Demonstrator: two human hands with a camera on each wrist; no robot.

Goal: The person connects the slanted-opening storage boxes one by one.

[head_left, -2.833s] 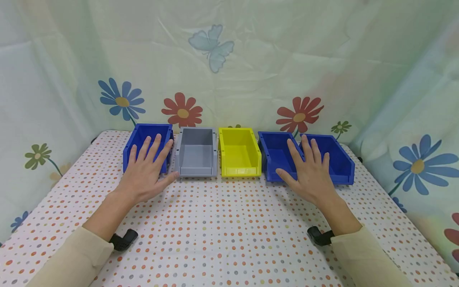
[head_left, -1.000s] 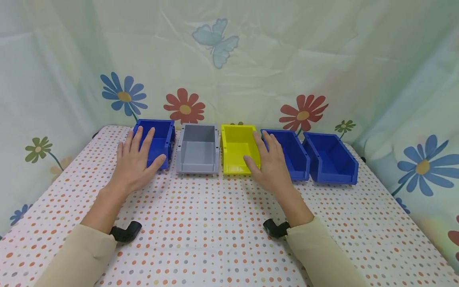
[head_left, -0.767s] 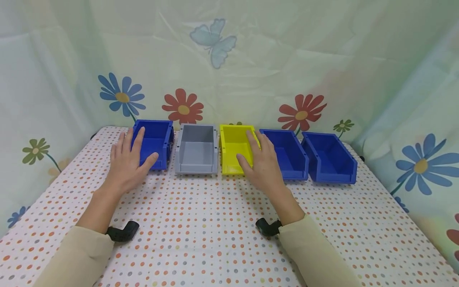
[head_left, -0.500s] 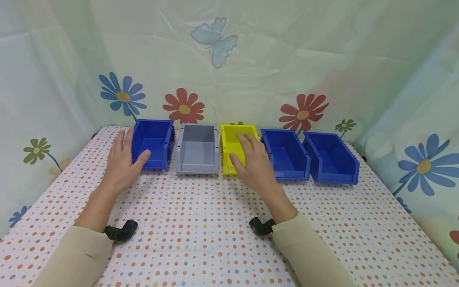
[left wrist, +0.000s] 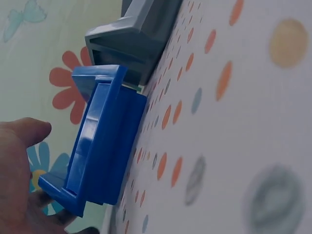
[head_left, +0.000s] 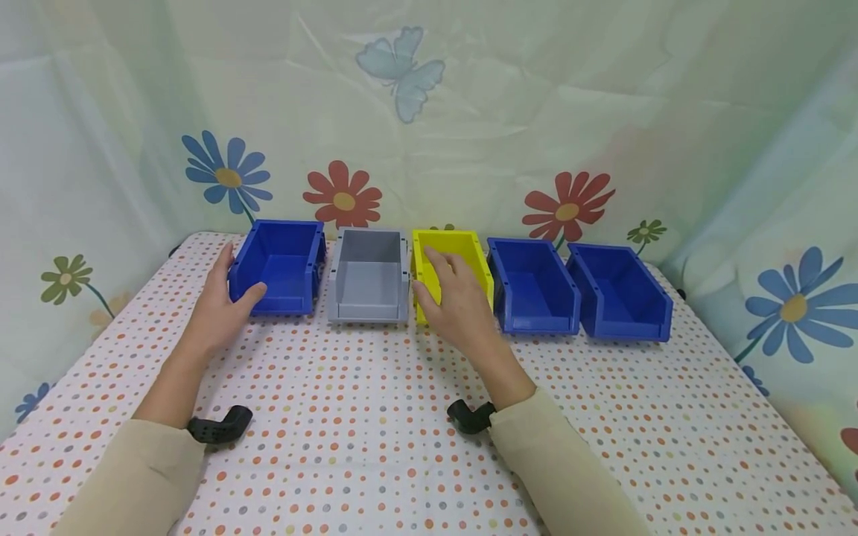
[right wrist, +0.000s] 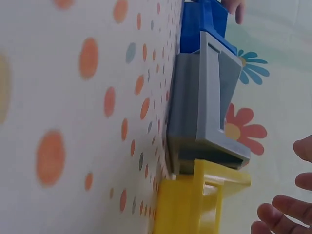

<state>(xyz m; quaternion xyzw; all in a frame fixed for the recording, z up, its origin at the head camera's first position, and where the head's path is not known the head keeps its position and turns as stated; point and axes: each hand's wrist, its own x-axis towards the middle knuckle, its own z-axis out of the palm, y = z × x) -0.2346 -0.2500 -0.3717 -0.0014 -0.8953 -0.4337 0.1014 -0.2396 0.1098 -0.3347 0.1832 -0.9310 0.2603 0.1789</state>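
Note:
My left hand point(head_left: 217, 305) is at the left side of the leftmost blue storage bin point(head_left: 284, 275). Its fingers lie along the outer left wall, and the thumb stands apart by the front left corner. In the left wrist view the fingertips partly disappear behind that bin point(left wrist: 105, 141); contact is hard to tell. Over the yellow bin point(head_left: 462, 243) hovers my right hand point(head_left: 462, 309), fingers spread and loosely bent, holding nothing. It hides part of the bin's front. In the right wrist view those fingers point(right wrist: 292, 208) are apart from the yellow bin point(right wrist: 183, 207).
A grey bin point(head_left: 369, 286) stands between the left blue bin and the yellow one. Two more blue bins, one point(head_left: 532, 286) beside the yellow and another point(head_left: 620, 290) farther right, complete the row. The dotted tablecloth point(head_left: 348, 432) meets a flowered curtain point(head_left: 469, 112) behind.
The left hand has shifted left, from above the leftmost blue bin to its outer side. My right hand has swung left from the right-hand blue bins to above the yellow one.

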